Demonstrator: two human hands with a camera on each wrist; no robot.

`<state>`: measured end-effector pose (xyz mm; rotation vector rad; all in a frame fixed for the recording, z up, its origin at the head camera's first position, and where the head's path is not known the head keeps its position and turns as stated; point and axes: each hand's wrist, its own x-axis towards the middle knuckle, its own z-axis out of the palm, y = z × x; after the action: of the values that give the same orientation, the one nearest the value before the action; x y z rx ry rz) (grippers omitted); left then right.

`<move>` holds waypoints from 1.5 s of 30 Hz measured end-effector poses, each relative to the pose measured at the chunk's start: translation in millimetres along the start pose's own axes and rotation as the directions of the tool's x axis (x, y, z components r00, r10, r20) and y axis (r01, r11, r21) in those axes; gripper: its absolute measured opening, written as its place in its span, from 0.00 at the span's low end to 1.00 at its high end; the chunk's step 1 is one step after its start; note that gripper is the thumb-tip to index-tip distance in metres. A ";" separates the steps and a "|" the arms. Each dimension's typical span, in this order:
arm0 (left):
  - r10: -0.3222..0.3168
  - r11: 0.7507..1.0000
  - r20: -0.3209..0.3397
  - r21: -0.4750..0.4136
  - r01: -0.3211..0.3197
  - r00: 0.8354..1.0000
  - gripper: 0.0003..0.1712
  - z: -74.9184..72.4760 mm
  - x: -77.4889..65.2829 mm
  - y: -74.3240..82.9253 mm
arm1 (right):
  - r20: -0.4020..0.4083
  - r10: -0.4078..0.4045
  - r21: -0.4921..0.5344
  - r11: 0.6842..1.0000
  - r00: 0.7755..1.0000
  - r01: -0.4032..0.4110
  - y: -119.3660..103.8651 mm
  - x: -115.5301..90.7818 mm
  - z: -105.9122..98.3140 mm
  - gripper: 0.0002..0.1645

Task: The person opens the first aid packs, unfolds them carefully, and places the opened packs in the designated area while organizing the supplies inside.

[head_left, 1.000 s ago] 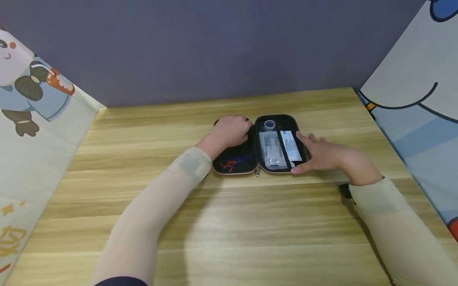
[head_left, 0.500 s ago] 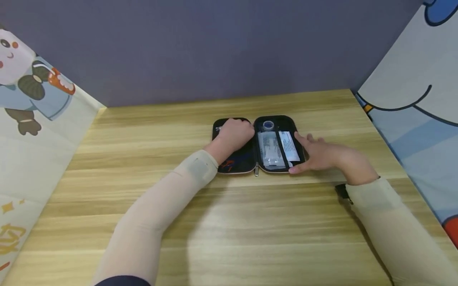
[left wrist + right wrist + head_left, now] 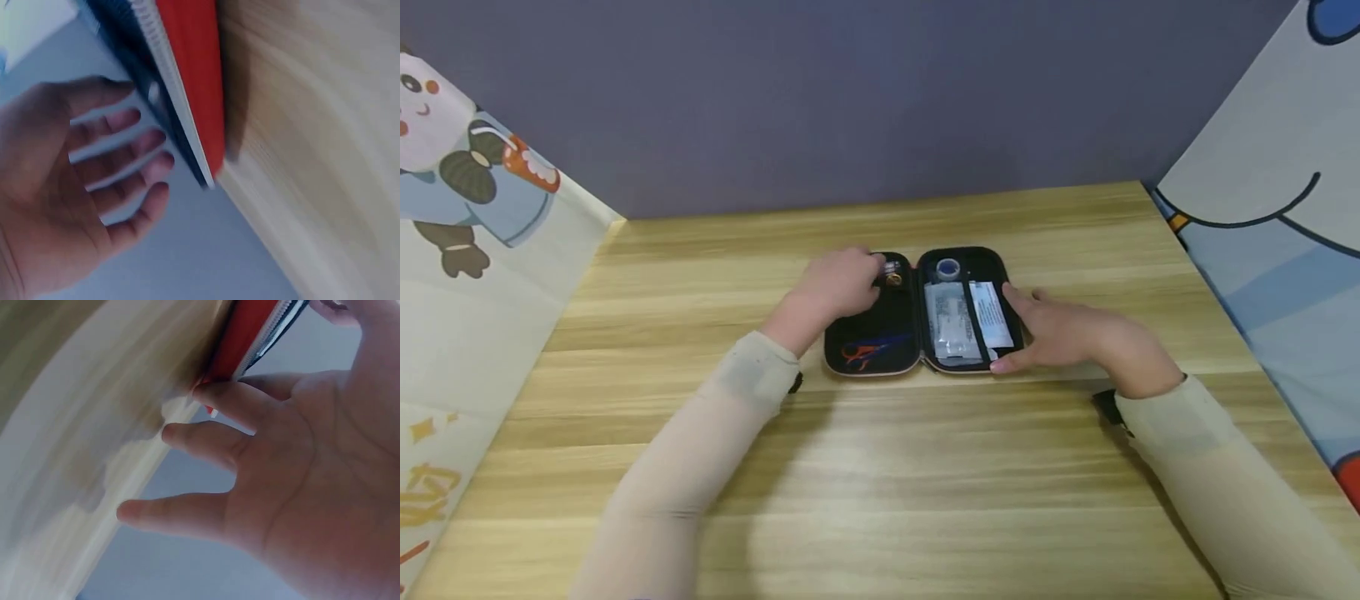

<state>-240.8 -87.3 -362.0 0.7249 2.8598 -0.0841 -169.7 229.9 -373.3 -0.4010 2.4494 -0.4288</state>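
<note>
A zippered case (image 3: 883,325) lies unfolded on the table, black inside; its red outer shell (image 3: 197,69) shows in the left wrist view. My left hand (image 3: 838,287) is over the upper left of the case's left half, its fingers loosely bent and holding nothing visible. My right hand (image 3: 1063,333) touches the case's right edge with thumb and forefinger spread. Orange-handled scissors (image 3: 861,352) sit in the left half, with small shiny items (image 3: 892,273) above them. The right half carries a round tape roll (image 3: 947,269), a clear packet (image 3: 951,321) and a white packet (image 3: 991,315) under a strap.
The wood-grain tabletop (image 3: 925,483) spreads out in front of the case. A dark grey panel (image 3: 880,108) rises behind the table's far edge, and printed cartoon panels (image 3: 1247,133) flank both sides.
My left hand moved right over the left half, then back left, uncovering the small items and the scissors. The case has shifted slightly left, and my right hand has moved along with it.
</note>
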 end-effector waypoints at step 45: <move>-0.269 0.439 0.316 -0.800 0.408 0.910 0.33 28.5 -32.3 -43.7 | -0.062 -0.044 -0.043 0.998 0.997 0.041 13.0 6.4 -17.0 0.72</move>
<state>-229.0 -143.6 -383.3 -0.0948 2.3569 1.1158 -187.4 242.8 -368.8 -0.4642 2.5178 -0.4145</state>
